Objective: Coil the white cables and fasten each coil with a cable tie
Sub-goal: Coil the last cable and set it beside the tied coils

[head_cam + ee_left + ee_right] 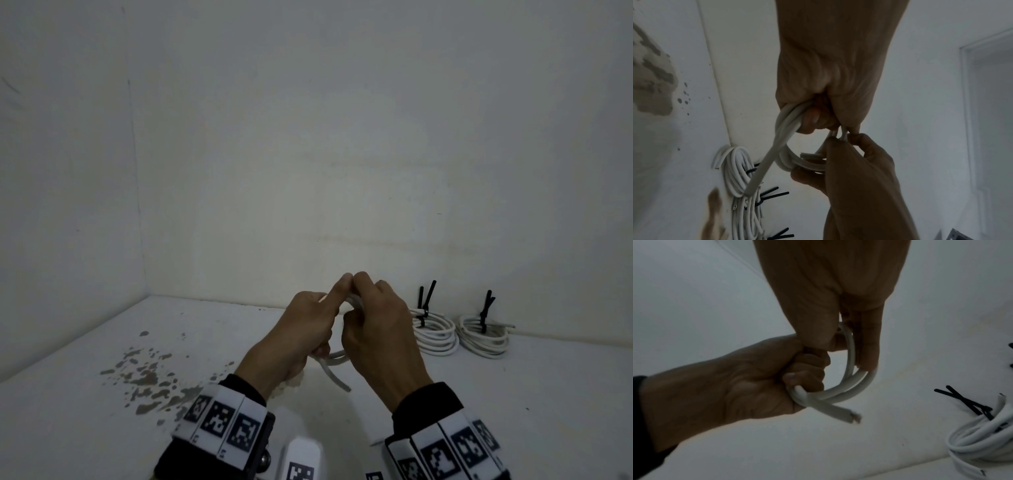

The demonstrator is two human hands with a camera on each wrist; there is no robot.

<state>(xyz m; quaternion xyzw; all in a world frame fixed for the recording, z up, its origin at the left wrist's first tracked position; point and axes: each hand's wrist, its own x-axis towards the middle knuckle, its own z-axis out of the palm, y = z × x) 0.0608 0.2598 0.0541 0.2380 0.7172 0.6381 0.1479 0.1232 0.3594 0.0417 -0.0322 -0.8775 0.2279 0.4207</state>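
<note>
Both hands meet above the white bench (513, 394), working one small coil of white cable (851, 386). The left hand (301, 332) has its grip closed tight round the near side of the coil, fingers curled over the strands, and the cable's cut end (854, 417) sticks out loose below the fist. The right hand (380, 335) grips the far side of the same loop, fingers folded around it. Against the wall to the right lie two finished coils (436, 334), side by side on the bench, each bound with black cable ties (424, 301) whose tails stand upright.
</note>
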